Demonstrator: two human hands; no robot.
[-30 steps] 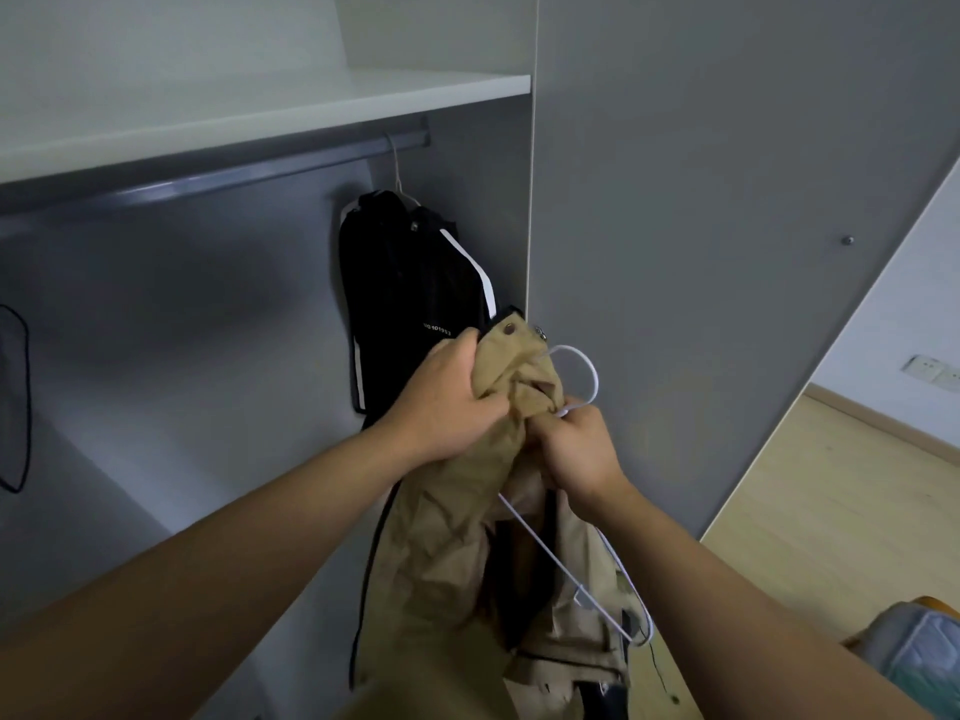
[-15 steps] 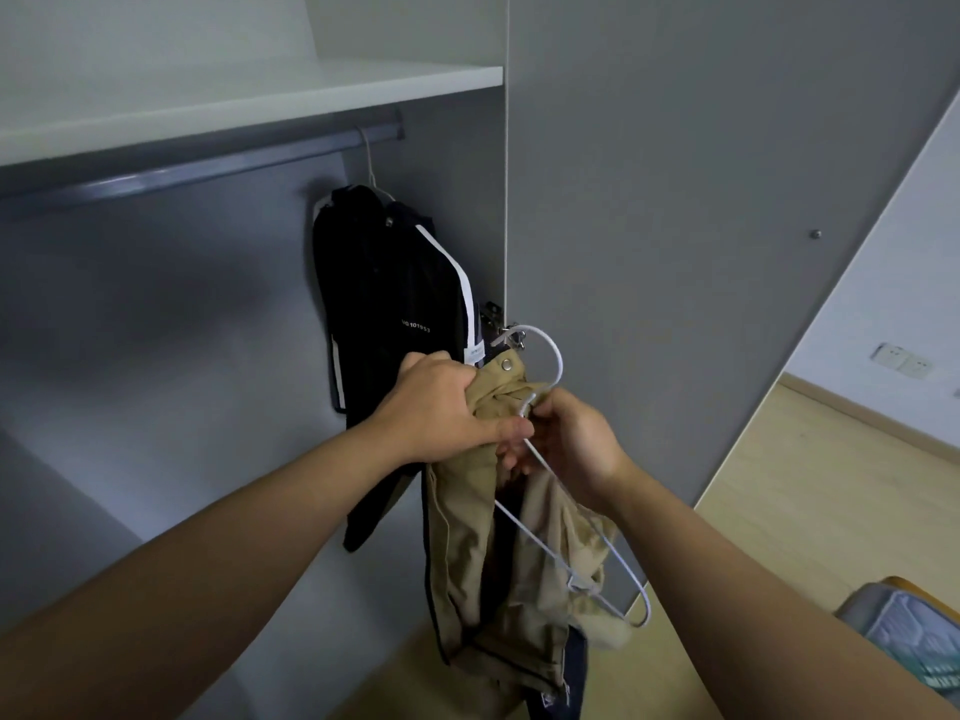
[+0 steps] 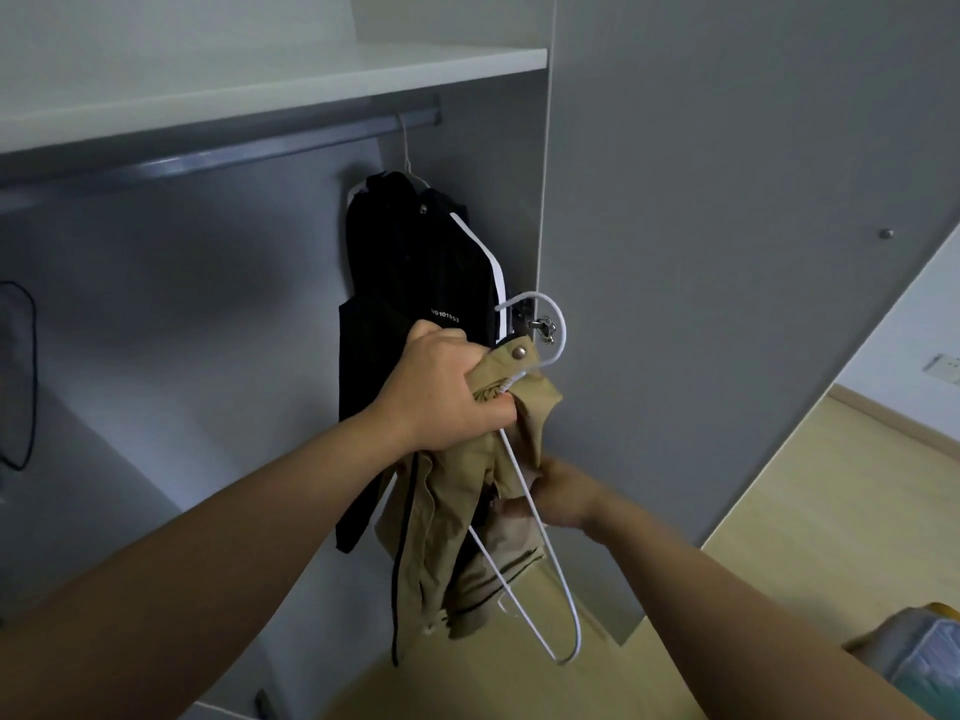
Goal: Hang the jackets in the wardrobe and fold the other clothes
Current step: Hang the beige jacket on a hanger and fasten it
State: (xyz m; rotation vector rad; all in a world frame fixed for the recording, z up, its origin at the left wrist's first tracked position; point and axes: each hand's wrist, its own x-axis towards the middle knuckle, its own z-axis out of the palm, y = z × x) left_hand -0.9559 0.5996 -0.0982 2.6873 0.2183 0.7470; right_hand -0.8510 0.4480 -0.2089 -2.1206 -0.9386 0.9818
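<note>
A tan jacket (image 3: 441,532) hangs bunched from my left hand (image 3: 447,381), which grips its collar together with the neck of a white wire hanger (image 3: 540,579). The hanger's hook pokes up above the collar, and one of its arms loops down outside the fabric. My right hand (image 3: 558,493) is lower down and pinches the jacket's cloth beside the hanger wire. Behind them a black jacket (image 3: 415,304) with a white stripe hangs on its own hanger at the right end of the wardrobe rail (image 3: 218,153).
A white shelf (image 3: 270,80) runs above the rail. The grey wardrobe side panel (image 3: 701,252) stands to the right, with a metal hinge by the hanger's hook. Wooden floor lies lower right, with bedding at the corner. A black cord loop hangs at far left.
My right hand has let go near the hook and dropped lower onto the jacket's cloth. My left hand now holds collar and hanger neck alone, with the hook standing free above.
</note>
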